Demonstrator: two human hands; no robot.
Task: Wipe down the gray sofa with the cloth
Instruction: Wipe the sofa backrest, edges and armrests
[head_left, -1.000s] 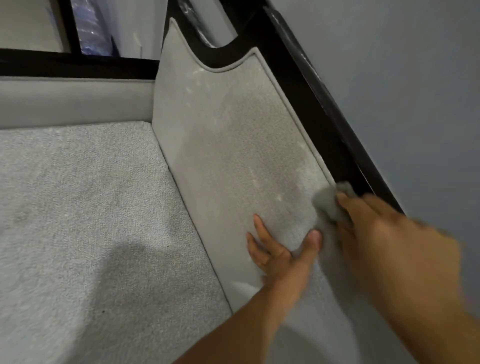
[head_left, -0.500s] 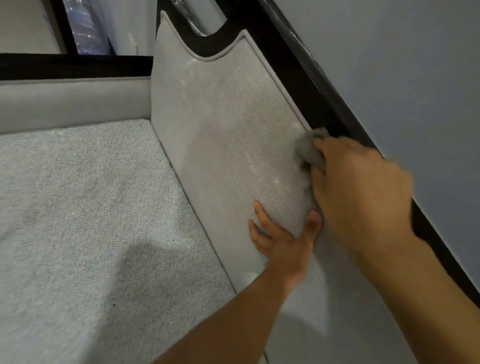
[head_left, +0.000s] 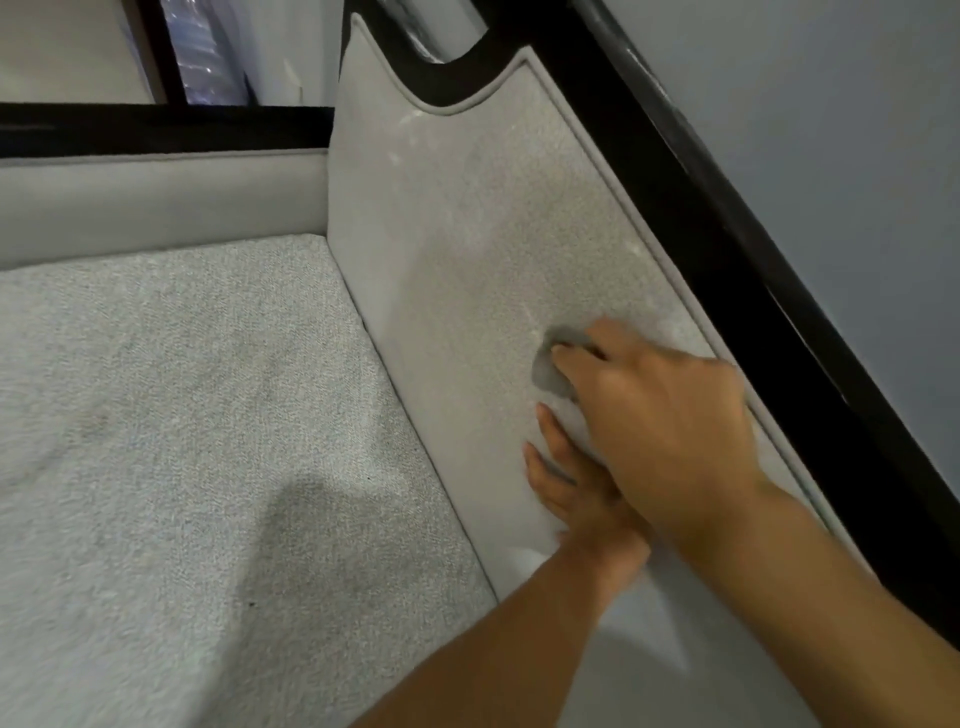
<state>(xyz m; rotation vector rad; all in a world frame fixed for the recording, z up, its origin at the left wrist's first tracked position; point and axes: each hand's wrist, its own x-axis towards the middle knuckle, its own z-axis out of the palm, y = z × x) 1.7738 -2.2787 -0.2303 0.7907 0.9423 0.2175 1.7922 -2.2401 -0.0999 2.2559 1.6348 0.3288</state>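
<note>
Gray bunched cloth (head_left: 553, 371) is gripped in the curled fingers of the right hand (head_left: 660, 426) and pressed onto the upright fabric panel (head_left: 467, 234) of the gray sofa (head_left: 182, 389). It sits just above the fingertips of the left hand (head_left: 571, 483), which is laid flat, fingers straight, on the same panel. The panel's long axis is seen running away from the hands toward the far corner, where pale streaks (head_left: 405, 122) are left unwiped; the right hand is the nearer. Against half a second ago, the cloth has been drawn off the black wooden frame (head_left: 701, 218) edge toward mid-panel, and the left hand is kept where it was.
</note>
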